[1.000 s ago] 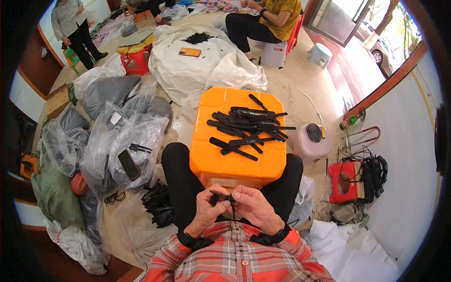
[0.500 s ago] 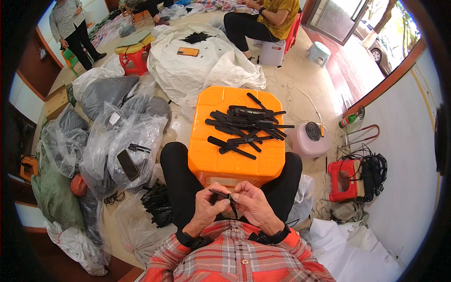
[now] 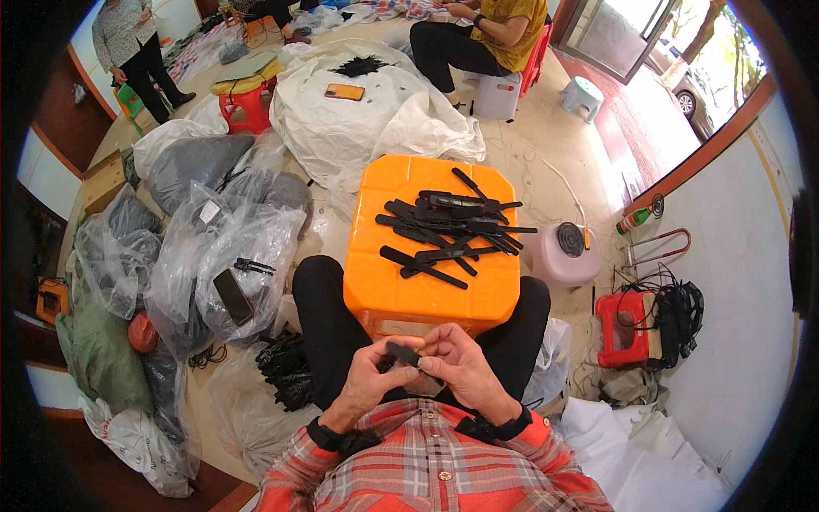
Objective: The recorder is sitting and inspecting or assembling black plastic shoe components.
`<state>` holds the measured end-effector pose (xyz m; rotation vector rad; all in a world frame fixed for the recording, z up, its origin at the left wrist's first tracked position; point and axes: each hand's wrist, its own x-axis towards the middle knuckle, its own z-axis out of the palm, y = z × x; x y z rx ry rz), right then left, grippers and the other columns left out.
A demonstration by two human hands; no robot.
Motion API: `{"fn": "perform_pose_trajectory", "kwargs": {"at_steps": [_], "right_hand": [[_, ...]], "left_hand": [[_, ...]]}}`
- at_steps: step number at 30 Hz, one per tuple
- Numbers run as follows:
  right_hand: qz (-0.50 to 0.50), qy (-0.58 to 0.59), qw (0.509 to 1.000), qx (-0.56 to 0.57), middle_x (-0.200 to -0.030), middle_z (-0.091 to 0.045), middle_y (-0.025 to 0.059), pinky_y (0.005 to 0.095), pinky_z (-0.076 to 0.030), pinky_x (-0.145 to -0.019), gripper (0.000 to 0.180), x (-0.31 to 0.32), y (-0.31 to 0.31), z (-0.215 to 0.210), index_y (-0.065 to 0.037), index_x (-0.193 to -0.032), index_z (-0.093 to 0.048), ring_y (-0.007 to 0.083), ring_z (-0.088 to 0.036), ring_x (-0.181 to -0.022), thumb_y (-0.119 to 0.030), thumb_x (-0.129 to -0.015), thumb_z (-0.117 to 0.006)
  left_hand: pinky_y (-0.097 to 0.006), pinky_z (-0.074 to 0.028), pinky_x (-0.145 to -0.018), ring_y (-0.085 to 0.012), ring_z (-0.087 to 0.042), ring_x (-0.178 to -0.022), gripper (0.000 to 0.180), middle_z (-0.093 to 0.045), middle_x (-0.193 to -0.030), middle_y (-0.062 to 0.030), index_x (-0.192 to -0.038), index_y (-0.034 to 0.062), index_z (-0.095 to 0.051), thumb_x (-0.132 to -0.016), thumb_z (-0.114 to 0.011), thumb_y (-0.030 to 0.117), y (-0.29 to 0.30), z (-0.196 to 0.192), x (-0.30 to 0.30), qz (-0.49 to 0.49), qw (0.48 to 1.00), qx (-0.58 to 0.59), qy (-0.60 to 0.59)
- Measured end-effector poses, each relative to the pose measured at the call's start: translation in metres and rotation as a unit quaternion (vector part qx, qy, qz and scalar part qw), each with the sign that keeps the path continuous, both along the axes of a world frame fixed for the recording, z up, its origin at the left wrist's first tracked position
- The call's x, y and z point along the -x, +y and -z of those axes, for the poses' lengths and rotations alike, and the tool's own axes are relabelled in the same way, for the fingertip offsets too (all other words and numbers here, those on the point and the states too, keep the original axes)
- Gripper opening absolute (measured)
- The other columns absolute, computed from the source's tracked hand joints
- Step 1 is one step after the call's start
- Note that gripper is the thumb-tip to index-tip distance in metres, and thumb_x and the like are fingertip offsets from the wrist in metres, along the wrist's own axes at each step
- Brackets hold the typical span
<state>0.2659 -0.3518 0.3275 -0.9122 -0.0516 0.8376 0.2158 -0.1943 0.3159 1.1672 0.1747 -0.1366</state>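
Note:
Close to my body, just before the orange stool (image 3: 367, 256), my left hand (image 3: 367, 377) and my right hand (image 3: 461, 369) pinch one short, flat black strip (image 3: 402, 352) between them. Its broad side faces up, and my fingers cover its ends. The thumb of my right hand presses on the strip's right end. On the stool top lies a loose pile of similar black strips (image 3: 448, 226), crossing each other at many angles. What exactly the strips are made of, I cannot tell.
Clear plastic bags (image 3: 171, 282) of dark goods crowd the left, with a dark phone (image 3: 233, 297) on top. Ahead, a white sack (image 3: 316, 128) bears an orange phone (image 3: 345, 91). A pinkish container (image 3: 567, 266) and red stool (image 3: 618, 328) stand right. A seated person (image 3: 503, 34) works beyond.
The black strip has turned so its broad face now shows, and the narrow end that hung down between my hands is out of sight. Both hands stay in nearly the same place.

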Motion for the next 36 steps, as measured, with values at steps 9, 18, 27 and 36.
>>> {"fn": "perform_pose_trajectory", "kwargs": {"at_steps": [9, 18, 27, 36], "right_hand": [[0.168, -0.17, 0.961, 0.137, -0.08, -0.052, 0.0058, 0.0217, -0.046, -0.063, 0.028, 0.011, 0.021, 0.013, -0.003, -0.095, -0.039, 0.0101, -0.054, -0.073, 0.0, -0.079, -0.061], [-0.009, -0.122, 0.973, 0.195, -0.074, -0.056, 0.0024, 0.0201, -0.043, -0.055, 0.018, 0.003, 0.005, 0.002, 0.001, -0.09, -0.052, 0.008, -0.053, -0.063, -0.017, -0.089, -0.053], [-0.035, -0.146, 0.968, 0.202, -0.07, -0.054, 0.0012, 0.0198, -0.041, -0.053, 0.015, 0.009, -0.002, 0.006, 0.001, -0.09, -0.052, 0.0068, -0.052, -0.061, -0.014, -0.088, -0.053], [0.003, -0.254, 0.915, 0.314, -0.07, -0.058, 0.012, 0.0274, -0.045, -0.056, 0.022, 0.009, 0.022, 0.0, 0.002, -0.091, -0.054, 0.0138, -0.056, -0.062, -0.018, -0.083, -0.056]], "left_hand": [[-0.017, -0.039, -0.062, -0.003, -0.047, -0.069, 0.015, -0.054, -0.077, 0.0038, -0.089, 0.0014, -0.06, -0.076, -0.067, 0.005, -0.009, 0.0, 0.003, -0.062, 0.985, -0.154, -0.039], [-0.016, -0.037, -0.052, -0.0028, -0.047, -0.059, 0.011, -0.055, -0.069, 0.003, -0.086, 0.0033, -0.058, -0.08, -0.064, 0.01, 0.001, 0.002, 0.006, -0.052, 0.995, 0.045, 0.067], [-0.021, -0.043, -0.056, -0.0058, -0.052, -0.064, 0.013, -0.059, -0.07, -0.0013, -0.08, 0.0006, -0.058, -0.08, -0.065, 0.012, 0.0, -0.004, 0.008, -0.053, 0.962, -0.255, -0.077], [-0.023, -0.039, -0.052, -0.007, -0.047, -0.058, 0.016, -0.053, -0.061, -0.0036, -0.067, -0.0012, -0.054, -0.075, -0.064, 0.007, -0.001, -0.026, 0.003, -0.142, 0.943, -0.298, -0.033]]}}
